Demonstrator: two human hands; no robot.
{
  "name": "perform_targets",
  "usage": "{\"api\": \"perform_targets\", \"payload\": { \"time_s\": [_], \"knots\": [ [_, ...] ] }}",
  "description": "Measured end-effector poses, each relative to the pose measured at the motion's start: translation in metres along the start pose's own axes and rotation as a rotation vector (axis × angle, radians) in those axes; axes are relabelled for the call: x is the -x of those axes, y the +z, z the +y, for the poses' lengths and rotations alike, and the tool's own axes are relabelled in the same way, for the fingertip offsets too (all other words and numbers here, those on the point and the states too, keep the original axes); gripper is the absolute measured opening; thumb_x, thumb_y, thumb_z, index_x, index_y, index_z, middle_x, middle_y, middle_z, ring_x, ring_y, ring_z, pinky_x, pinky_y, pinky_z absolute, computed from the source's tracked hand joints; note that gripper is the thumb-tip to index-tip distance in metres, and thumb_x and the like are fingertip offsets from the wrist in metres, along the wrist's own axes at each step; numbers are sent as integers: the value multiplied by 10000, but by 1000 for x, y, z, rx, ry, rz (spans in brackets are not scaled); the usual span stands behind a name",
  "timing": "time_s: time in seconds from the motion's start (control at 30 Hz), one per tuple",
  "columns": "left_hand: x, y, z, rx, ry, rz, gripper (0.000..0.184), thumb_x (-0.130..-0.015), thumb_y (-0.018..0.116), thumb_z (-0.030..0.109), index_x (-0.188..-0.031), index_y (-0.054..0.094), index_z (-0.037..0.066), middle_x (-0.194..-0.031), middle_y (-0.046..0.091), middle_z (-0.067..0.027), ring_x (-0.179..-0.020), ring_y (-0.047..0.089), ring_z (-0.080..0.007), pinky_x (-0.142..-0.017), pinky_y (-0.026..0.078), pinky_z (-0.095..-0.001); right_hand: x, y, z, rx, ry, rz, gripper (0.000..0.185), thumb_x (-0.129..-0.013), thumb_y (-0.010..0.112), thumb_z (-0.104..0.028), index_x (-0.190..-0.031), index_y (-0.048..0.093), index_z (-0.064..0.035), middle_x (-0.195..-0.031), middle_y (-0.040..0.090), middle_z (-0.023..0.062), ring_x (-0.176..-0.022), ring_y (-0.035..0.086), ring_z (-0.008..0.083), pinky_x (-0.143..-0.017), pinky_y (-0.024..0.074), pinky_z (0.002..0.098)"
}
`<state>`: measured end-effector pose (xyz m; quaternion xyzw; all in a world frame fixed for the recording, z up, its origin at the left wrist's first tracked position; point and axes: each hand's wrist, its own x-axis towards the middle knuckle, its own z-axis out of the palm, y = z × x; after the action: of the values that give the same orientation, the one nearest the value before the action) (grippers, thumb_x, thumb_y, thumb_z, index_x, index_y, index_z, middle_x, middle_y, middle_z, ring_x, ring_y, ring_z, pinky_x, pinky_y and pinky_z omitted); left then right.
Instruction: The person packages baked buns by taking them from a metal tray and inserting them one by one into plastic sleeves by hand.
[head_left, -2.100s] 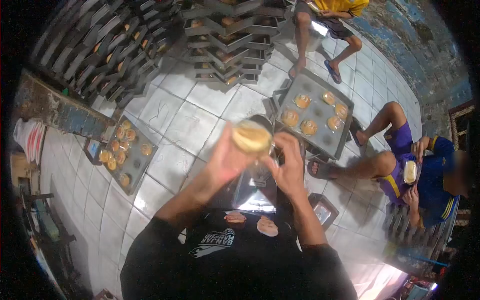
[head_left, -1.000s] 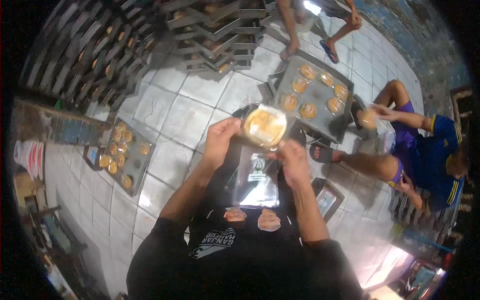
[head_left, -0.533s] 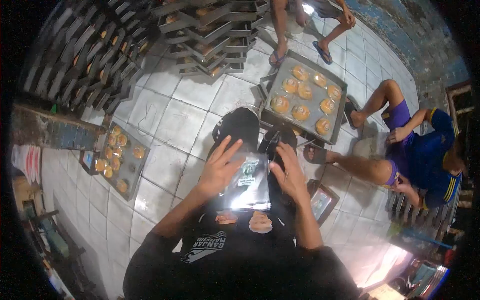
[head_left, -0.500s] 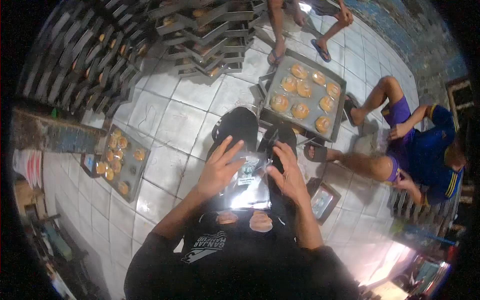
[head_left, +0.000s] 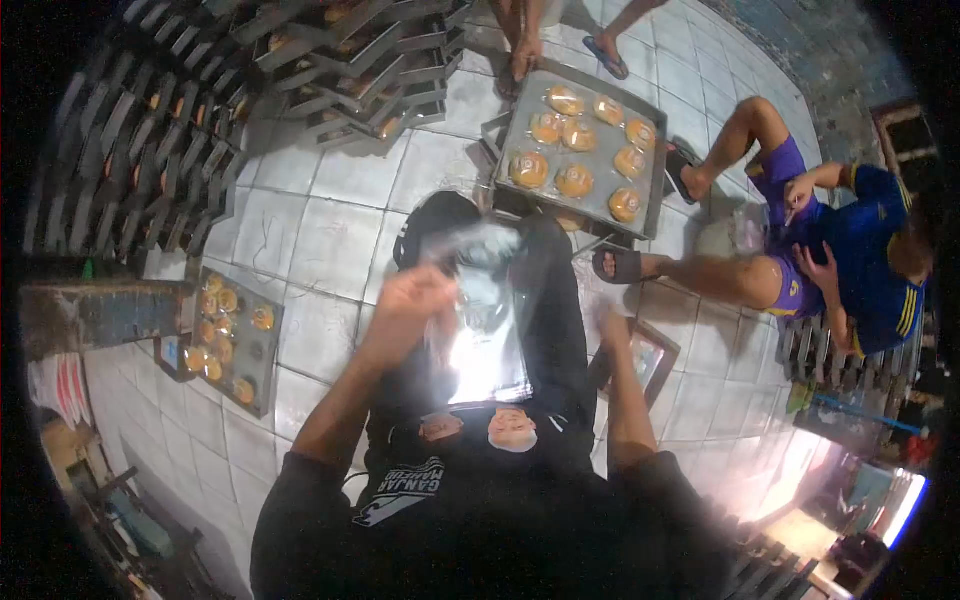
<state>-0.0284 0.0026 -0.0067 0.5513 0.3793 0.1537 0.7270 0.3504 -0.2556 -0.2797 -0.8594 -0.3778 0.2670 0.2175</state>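
A stack of clear, shiny plastic bags (head_left: 487, 360) lies across my lap, glare washing out its lower part. At its left edge is my left hand (head_left: 412, 308), fingers curled and closed on a bag whose upper end is lifted and blurred. Off to the right of my leg, my right hand (head_left: 618, 315) reaches down and away from the bags. It is pale and smeared, so its fingers cannot be made out. Close by it on the floor is a framed, box-like object (head_left: 655, 368), partly behind my forearm.
A large tray (head_left: 648, 205) of wrapped round buns stands ahead, with another person's hand (head_left: 526, 55) at its edge. A second bun tray (head_left: 262, 375) is at left. Stacked metal trays (head_left: 370, 70) rise behind. A seated person (head_left: 840, 250) is at right.
My right hand has left the bags and moved out to the right. My left hand has closed and lifted a bag's end. Another person's hand has come down to the large tray.
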Motion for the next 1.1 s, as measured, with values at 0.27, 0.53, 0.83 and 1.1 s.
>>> {"api": "perform_targets", "payload": {
  "time_s": [0.27,0.53,0.83,1.1],
  "knots": [
    [-51,6,-8,396,79,273,265,-1058,557,300,-985,562,45,-746,653,-80,-601,618,-130,-570,511,-273,55,56,102,194,-202,-381,370,-933,691,-346,-1194,707,-85,-986,733,209,-942,716,332,-839,566,422],
    [-65,20,9,188,-14,463,225,-1047,598,249,-935,574,55,-743,651,-61,-592,599,-120,-539,482,-272,-196,9,-61,-186,-93,67,379,-1002,610,-306,-1174,675,26,-1061,743,201,-1005,716,310,-885,534,400],
    [-71,13,-4,122,61,546,248,-1056,573,250,-925,534,43,-647,612,-70,-474,535,-120,-462,454,-266,-295,48,-71,260,37,-79,422,-935,618,-434,-1089,666,-44,-1075,711,250,-1066,676,415,-914,520,515],
    [-69,1,-23,150,89,464,244,-1067,549,279,-1025,597,44,-765,658,-48,-587,600,-127,-501,477,-269,-222,46,-87,0,21,5,471,-902,720,-369,-1211,595,-37,-1087,700,236,-1018,690,382,-895,532,468]
  ]
}}
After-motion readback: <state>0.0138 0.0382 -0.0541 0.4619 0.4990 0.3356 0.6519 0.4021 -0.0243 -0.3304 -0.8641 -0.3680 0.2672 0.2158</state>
